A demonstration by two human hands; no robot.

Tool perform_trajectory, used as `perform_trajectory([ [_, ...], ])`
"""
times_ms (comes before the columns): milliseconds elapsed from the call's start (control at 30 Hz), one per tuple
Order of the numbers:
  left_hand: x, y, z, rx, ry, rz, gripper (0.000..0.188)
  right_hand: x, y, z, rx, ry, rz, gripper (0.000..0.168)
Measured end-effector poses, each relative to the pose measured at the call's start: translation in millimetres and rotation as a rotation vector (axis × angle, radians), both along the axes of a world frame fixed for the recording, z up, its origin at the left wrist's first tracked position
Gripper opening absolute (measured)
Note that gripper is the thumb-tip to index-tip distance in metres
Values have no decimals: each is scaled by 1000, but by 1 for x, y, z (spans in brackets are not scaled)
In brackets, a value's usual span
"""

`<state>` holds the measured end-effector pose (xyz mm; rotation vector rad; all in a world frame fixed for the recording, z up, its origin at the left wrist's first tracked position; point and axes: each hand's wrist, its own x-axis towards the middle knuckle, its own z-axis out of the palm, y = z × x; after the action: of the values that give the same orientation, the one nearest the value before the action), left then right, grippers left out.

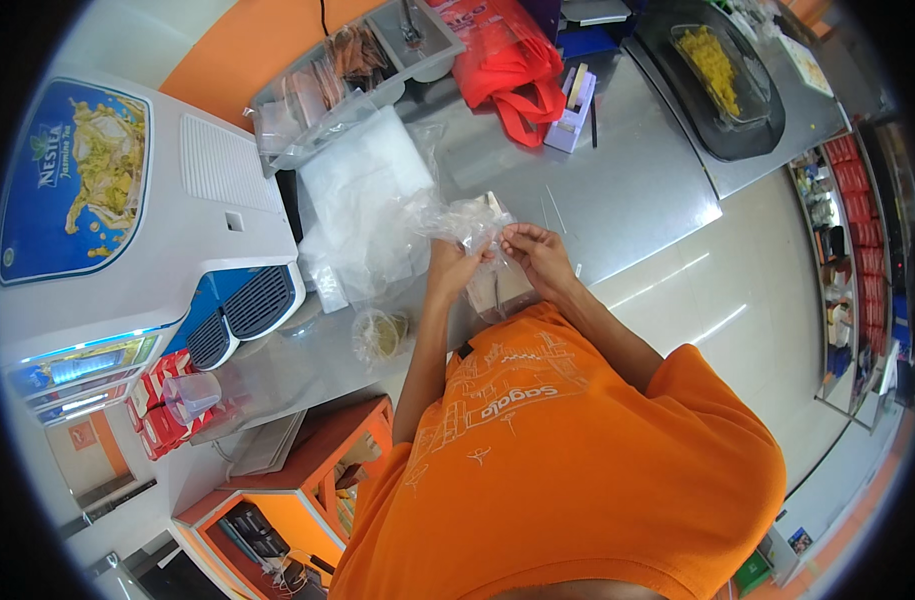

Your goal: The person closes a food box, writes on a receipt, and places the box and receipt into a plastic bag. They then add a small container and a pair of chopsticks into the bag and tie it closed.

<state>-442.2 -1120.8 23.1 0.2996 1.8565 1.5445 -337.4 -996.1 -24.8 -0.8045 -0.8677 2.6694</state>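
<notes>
My left hand grips the gathered part of a clear plastic bag above the steel counter's front edge. On the bag's right side, the fingertips of my right hand pinch together at its film. A pale, flat item lies below my hands, partly covered by plastic; what it is I cannot tell. Left of my hands spreads a stack of clear and whitish plastic bags. Near my left forearm, a small tied plastic bag with greenish contents rests on the counter.
A drink dispenser stands at the left, beside a clear measuring cup. Grey bins with packets stand at the back. A red bag, a lilac tape dispenser and a black tray with yellow food are farther right.
</notes>
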Motion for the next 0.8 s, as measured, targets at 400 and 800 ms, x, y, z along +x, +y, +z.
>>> perform_trajectory([
  [400,-2,-3,-2,26,30,-44,29,-9,16,11,328,-131,236,10],
  [800,4,-4,-14,57,80,19,25,-4,7,-2,534,-48,125,13],
])
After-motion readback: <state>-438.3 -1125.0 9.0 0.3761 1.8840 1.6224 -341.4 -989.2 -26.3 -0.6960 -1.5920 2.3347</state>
